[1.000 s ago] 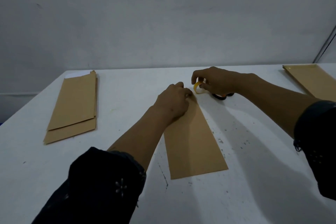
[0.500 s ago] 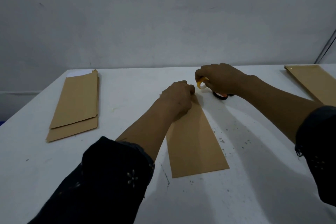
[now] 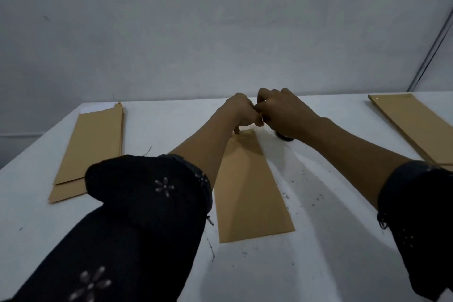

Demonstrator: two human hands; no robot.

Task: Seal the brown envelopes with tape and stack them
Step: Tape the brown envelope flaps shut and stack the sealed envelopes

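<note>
A brown envelope (image 3: pixel 247 189) lies lengthwise in the middle of the white table (image 3: pixel 331 240), its flap end far from me. Both hands meet just above that far end. My right hand (image 3: pixel 282 111) grips a small yellow tape roll (image 3: pixel 261 115), which is almost hidden by the fingers. My left hand (image 3: pixel 239 111) is curled against it and seems to pinch the tape at the roll, while one finger points down onto the envelope's flap. A stack of brown envelopes (image 3: pixel 90 144) lies at the left. Another stack of brown envelopes (image 3: pixel 411 127) lies at the far right.
A black object (image 3: pixel 284 138), partly hidden under my right wrist, lies on the table just right of the envelope's far end. A grey wall stands right behind the table's far edge. Dark specks mark the tabletop near me.
My left hand has lifted off the envelope's far end and joined my right hand at the tape roll. The right hand has moved slightly left and up. The camera has tilted.
</note>
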